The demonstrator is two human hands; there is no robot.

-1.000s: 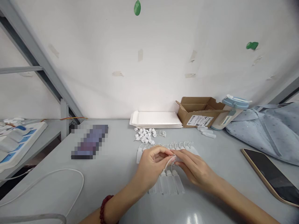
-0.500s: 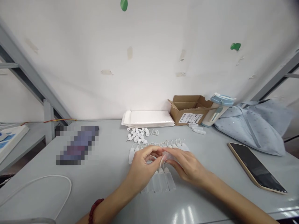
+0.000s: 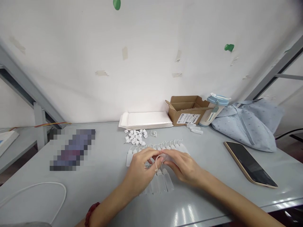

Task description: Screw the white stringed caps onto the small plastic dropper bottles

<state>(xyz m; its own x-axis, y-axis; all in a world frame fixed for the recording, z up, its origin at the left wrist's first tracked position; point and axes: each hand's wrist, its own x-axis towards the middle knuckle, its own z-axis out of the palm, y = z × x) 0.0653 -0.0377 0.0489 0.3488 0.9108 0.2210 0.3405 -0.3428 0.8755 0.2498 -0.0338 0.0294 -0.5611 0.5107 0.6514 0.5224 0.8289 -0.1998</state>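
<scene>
My left hand (image 3: pixel 142 167) is closed at thumb and forefinger around the neck end of a small translucent squeeze bottle (image 3: pixel 166 157). From there a thin curved white tube (image 3: pixel 156 161) bends down past the thumb. My right hand (image 3: pixel 186 165) grips the same bottle's body, which its fingers partly hide. Below the hands lies a row of similar translucent bottles (image 3: pixel 160 183) with curved tubes. Behind them is another row of bottles (image 3: pixel 129 157), partly covered by my hands. Small white caps (image 3: pixel 134 138) sit in a loose pile beyond that row.
White padded envelopes (image 3: pixel 148 119) are stacked against the wall, beside an open cardboard box (image 3: pixel 187 113). To the right stand a blue-lidded cup (image 3: pixel 214 110), a pale blue bag (image 3: pixel 246 126) and a phone (image 3: pixel 249 164). A white cable (image 3: pixel 65 192) and a blurred-out item (image 3: pixel 74 149) lie left.
The camera view has shifted slightly to the right. Both hands stay together on the bottle, and its curved tube now shows more clearly, arching lower beside the left thumb.
</scene>
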